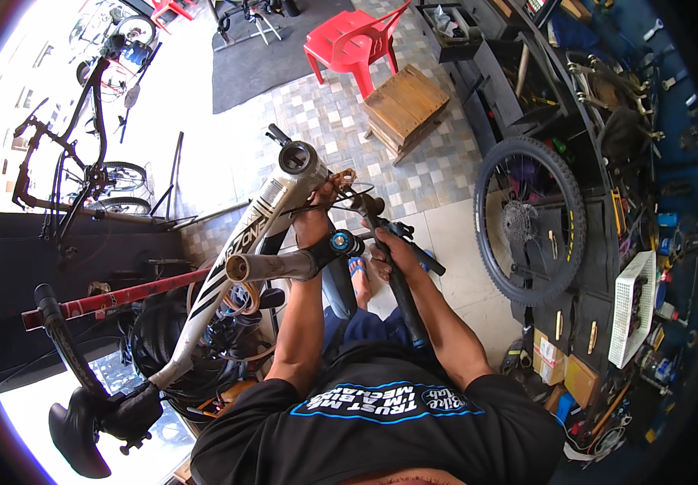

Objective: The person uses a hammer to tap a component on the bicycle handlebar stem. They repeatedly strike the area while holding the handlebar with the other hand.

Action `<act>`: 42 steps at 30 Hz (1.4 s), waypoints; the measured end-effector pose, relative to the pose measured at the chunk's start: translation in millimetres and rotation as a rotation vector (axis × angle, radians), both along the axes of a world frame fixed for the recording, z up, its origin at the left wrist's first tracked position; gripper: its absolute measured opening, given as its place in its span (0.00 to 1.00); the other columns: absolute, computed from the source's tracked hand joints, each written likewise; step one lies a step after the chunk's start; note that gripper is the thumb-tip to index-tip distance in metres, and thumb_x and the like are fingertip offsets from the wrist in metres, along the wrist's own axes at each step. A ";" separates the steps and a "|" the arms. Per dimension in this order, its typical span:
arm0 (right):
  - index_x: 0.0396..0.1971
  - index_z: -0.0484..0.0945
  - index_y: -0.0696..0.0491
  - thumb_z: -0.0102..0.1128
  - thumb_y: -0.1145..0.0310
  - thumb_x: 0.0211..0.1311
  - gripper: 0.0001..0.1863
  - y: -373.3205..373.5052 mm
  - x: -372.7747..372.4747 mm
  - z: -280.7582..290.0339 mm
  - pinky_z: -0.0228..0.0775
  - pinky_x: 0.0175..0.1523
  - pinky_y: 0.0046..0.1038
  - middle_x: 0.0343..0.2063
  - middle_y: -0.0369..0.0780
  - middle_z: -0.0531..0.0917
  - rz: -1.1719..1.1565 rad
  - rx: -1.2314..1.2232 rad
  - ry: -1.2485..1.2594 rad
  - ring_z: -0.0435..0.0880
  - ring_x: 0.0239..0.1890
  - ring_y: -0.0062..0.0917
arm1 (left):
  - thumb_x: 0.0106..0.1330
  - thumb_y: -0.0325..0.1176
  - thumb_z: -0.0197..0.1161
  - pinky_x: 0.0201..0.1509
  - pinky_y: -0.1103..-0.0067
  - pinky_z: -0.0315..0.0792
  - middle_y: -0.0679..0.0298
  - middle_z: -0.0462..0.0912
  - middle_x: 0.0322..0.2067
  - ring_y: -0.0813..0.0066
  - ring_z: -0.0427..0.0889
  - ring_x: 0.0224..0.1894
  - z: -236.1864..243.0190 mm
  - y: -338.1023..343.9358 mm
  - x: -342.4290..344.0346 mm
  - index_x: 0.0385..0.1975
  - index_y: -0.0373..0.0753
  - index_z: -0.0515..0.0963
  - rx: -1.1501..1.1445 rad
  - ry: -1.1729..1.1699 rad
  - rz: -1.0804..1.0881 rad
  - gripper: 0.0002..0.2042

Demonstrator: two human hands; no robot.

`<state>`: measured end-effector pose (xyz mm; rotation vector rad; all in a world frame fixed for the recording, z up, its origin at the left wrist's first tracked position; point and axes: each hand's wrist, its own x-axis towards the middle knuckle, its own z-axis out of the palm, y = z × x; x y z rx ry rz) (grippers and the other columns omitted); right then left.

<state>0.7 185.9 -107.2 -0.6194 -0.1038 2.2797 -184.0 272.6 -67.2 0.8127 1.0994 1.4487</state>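
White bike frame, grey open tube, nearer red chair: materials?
White bike frame: probably metal, gloss-painted; shiny surface, dark stripes; carbon possible.
Grey open tube: likely bare metal; dull sheen, round rim.
Nearer red chair: likely moulded plastic; uniform colour, rounded edges.

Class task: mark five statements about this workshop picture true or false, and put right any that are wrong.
1. The person's right hand holds a dark bar. True.
2. The bicycle frame nearest the hands is solid red. False: the frame is mostly white, with dark markings.
3. A wooden box-like stool stands near a red plastic chair. True.
4. The large wheel with the knobby tyre is on the person's left. False: the wheel is on the right, in front of dark cabinets.
5. The openwork basket at the right is bright green. False: the basket is white.
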 end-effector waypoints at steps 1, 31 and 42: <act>0.68 0.63 0.40 0.49 0.52 0.75 0.25 -0.8 2.6 0.0 0.63 0.15 0.24 0.18 0.31 0.68 0.007 -0.016 -0.020 0.68 0.11 0.17 | 0.68 0.24 0.62 0.56 0.69 0.82 0.53 0.82 0.44 0.59 0.85 0.48 -7.0 0.3 -3.9 0.44 0.28 0.75 0.058 0.137 -0.006 0.09; 0.67 0.63 0.39 0.46 0.51 0.76 0.24 -1.8 21.7 6.9 0.60 0.13 0.22 0.16 0.30 0.66 0.009 -0.121 -0.097 0.63 0.09 0.15 | 0.74 0.31 0.52 0.48 0.80 0.76 0.64 0.88 0.38 0.77 0.85 0.40 -27.1 -5.0 -12.4 0.44 0.39 0.83 0.120 0.742 -0.014 0.11; 0.68 0.61 0.36 0.44 0.52 0.76 0.24 -13.9 103.0 -10.5 0.64 0.16 0.25 0.18 0.29 0.67 0.173 -0.294 -0.430 0.65 0.12 0.16 | 0.72 0.36 0.54 0.54 0.68 0.73 0.60 0.85 0.43 0.60 0.83 0.47 -78.4 -10.2 14.6 0.47 0.45 0.83 0.107 0.854 0.176 0.12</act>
